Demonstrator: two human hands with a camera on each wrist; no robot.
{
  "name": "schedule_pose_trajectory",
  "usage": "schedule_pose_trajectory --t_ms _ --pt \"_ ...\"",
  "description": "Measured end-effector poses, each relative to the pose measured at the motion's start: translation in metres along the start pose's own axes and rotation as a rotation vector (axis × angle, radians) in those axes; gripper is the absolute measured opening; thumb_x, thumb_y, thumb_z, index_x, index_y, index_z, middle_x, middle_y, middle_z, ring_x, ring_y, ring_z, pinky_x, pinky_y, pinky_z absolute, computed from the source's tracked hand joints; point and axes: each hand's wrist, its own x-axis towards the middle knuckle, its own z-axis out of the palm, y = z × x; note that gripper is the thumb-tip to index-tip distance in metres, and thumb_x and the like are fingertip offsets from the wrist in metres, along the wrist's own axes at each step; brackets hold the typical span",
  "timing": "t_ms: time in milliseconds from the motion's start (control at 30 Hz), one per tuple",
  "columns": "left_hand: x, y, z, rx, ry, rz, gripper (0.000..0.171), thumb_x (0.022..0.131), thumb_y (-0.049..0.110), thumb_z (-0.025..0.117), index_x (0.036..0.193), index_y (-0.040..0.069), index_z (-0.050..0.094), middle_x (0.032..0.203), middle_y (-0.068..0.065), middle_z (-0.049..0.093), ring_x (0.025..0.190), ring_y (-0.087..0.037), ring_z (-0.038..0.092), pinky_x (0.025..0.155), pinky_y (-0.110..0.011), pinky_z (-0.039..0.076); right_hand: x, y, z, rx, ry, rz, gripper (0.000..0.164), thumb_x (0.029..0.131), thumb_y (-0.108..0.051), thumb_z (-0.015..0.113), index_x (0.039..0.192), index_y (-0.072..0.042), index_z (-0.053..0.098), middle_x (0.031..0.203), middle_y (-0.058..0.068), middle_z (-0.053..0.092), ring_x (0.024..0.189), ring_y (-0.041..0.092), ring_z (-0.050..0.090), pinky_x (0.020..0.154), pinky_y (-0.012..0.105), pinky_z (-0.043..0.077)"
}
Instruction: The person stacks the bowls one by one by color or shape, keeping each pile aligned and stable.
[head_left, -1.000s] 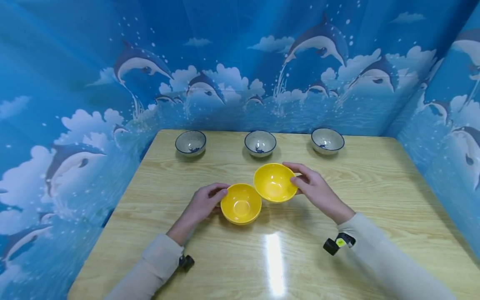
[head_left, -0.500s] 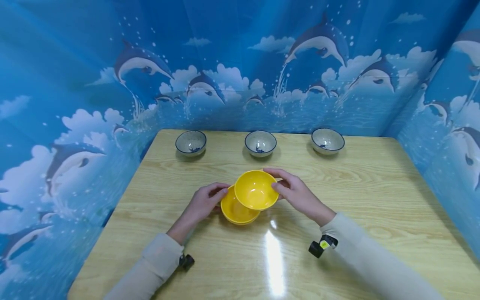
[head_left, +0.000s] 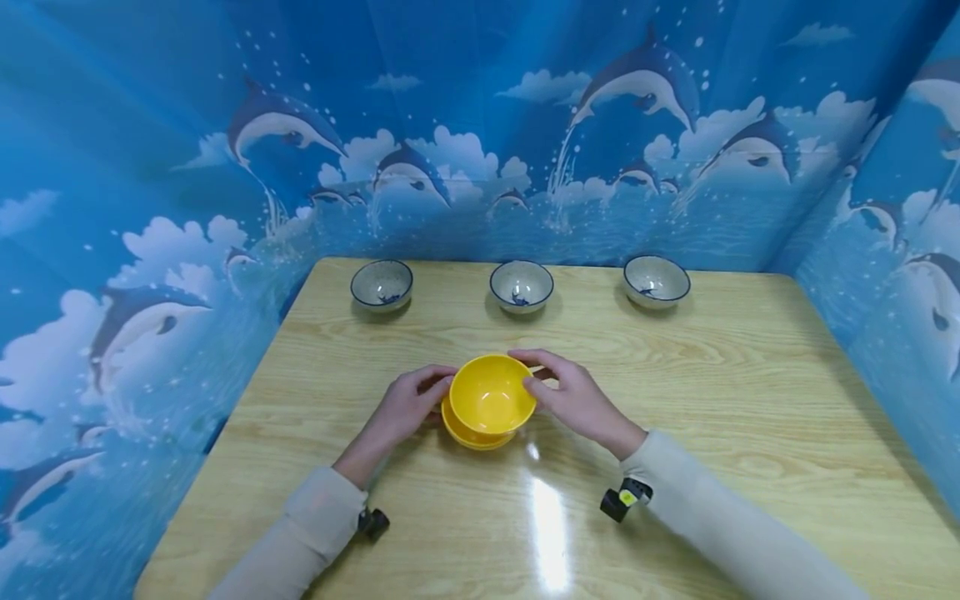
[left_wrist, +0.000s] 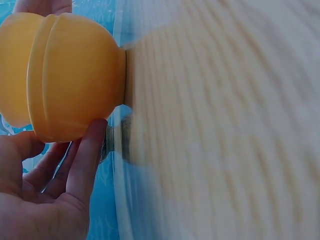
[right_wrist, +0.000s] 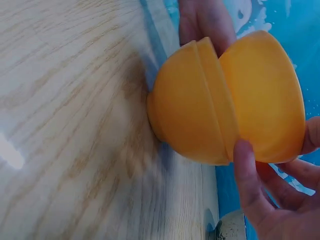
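Two nested yellow bowls (left_wrist: 82, 75) stand upright on the wooden table, their paired rims showing in both wrist views. My left hand (head_left: 401, 412) holds them at the left, thumb by the rim and fingers against the side. A third yellow bowl (head_left: 492, 393), slightly tilted, is in my right hand (head_left: 581, 406), which grips it by its right side with the thumb at the rim. This upper bowl (right_wrist: 265, 100) overlaps the mouth of the nested pair, its base hidden inside their rims in the right wrist view.
Three grey-white bowls with blue rims stand along the table's back edge: a left one (head_left: 382, 286), a middle one (head_left: 521, 287) and a right one (head_left: 656, 282). A blue dolphin-print curtain (head_left: 465, 100) hangs behind the wooden table (head_left: 712, 358).
My right hand has carried its yellow bowl leftward and toward me, from beside the nested pair to over them. The left hand has stayed in place on the pair.
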Motion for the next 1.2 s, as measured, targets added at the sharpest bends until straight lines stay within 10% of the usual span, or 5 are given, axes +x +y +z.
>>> schedule_pose_trajectory --t_ms 933,1200 --pt "-0.002 0.007 -0.008 -0.096 -0.079 -0.02 0.041 0.117 0.044 0.049 0.147 0.023 0.068 0.148 -0.004 0.067 0.129 -0.025 0.064 0.093 -0.035 0.066 0.001 0.008 0.024 -0.124 0.043 -0.052 0.048 0.105 -0.009 0.058 0.153 -0.01 0.061 0.144 0.011 0.067 0.126 0.03 0.067 0.099 0.042 0.066" --pt "-0.001 0.008 -0.005 -0.049 -0.078 -0.031 0.047 0.114 0.051 0.054 0.15 0.024 0.066 0.151 -0.002 0.067 0.12 -0.023 0.069 0.093 -0.036 0.067 0.003 0.018 0.02 -0.059 0.049 0.009 0.041 0.116 -0.031 0.053 0.153 -0.015 0.061 0.151 0.007 0.065 0.133 0.029 0.064 0.112 0.05 0.058"
